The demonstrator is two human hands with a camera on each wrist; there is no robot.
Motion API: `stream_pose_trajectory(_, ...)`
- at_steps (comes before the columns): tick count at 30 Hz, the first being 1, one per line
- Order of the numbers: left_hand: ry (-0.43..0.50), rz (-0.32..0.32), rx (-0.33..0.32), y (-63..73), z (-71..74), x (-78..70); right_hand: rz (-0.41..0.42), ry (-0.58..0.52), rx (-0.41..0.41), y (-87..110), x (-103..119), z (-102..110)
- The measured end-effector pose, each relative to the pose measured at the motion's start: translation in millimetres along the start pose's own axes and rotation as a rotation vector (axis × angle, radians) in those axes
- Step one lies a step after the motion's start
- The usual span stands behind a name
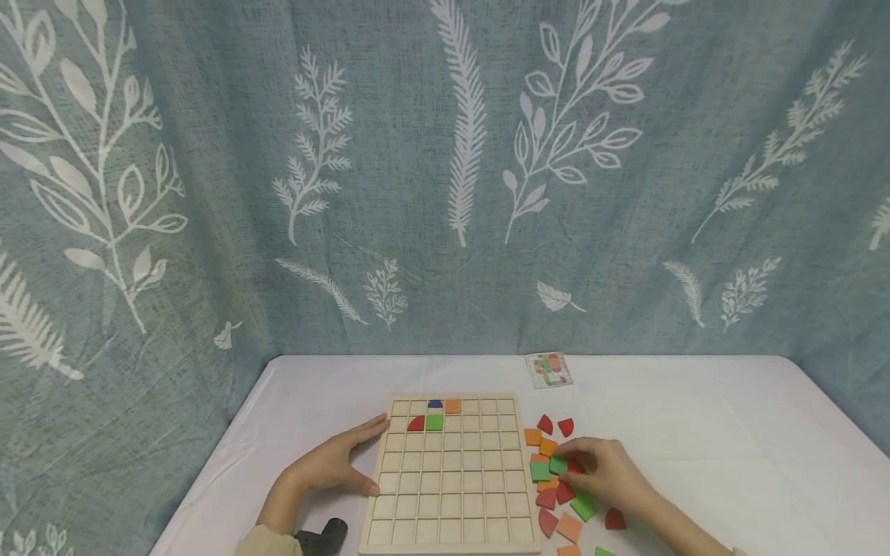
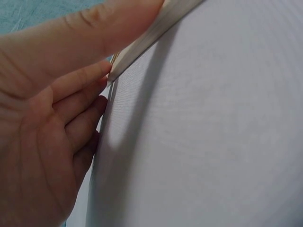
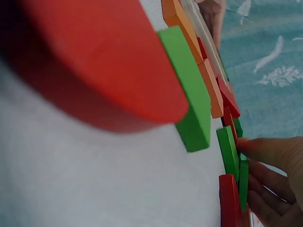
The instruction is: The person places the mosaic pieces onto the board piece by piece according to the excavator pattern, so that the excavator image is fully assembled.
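A wooden grid board (image 1: 453, 462) lies on the table, with a red quarter-circle tile (image 1: 416, 424), a green square tile (image 1: 434, 422), a small blue half-round piece (image 1: 435, 404) and an orange tile (image 1: 453, 406) in its upper cells. My left hand (image 1: 332, 461) rests along the board's left edge, thumb and fingers spread apart; the left wrist view shows its thumb at the rim. Right of the board, my right hand (image 1: 612, 472) pinches a green square tile (image 1: 558, 465) between thumb and fingers, amid a loose pile of tiles. In the right wrist view its thumb (image 3: 260, 147) touches green tiles.
Several red quarter-circles, orange squares (image 1: 570, 528) and green tiles (image 1: 584, 506) lie scattered beside the board's right edge. A printed pattern card (image 1: 549, 370) sits near the back edge. A black object (image 1: 327, 537) stands by the left forearm. A patterned curtain (image 1: 445, 193) hangs behind.
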State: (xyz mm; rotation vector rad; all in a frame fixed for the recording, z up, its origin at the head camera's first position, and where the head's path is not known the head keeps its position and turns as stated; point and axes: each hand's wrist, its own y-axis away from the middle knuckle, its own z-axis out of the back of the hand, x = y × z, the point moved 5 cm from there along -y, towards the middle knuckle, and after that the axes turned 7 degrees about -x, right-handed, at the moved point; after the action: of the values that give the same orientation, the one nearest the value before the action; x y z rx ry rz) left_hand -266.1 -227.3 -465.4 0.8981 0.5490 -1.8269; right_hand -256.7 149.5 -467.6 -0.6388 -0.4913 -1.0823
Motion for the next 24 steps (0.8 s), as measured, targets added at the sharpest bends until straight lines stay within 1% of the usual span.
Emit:
stream_pose_trajectory(6,0.001,-0.004,-0.008,1.2,0.4,0.4,0.031,0.027,-0.016,-1.2,2,-2)
stream_pose_trajectory(12,-0.002,-0.002,-0.005,1.8,0.3,-0.9,0.017,0.062,-0.060,0.1,4,3)
stream_pose_trajectory(14,-0.003,-0.003,-0.007,2.2,0.4,-1.4,0.021,0.062,-0.062,-0.5,5,5)
stream_pose_trajectory(17,-0.001,-0.001,-0.007,2.7,0.6,-1.8,0.026,0.025,-0.043,-3.8,7,6)
stream_pose_trajectory(22,0.004,-0.005,-0.005,2.7,0.0,-1.8,0.038,-0.107,-0.010,-15.0,10,2)
stream_pose_trajectory(24,0.006,-0.009,-0.005,2.8,-0.5,-1.8,0.064,-0.150,-0.008,-21.7,13,-3)
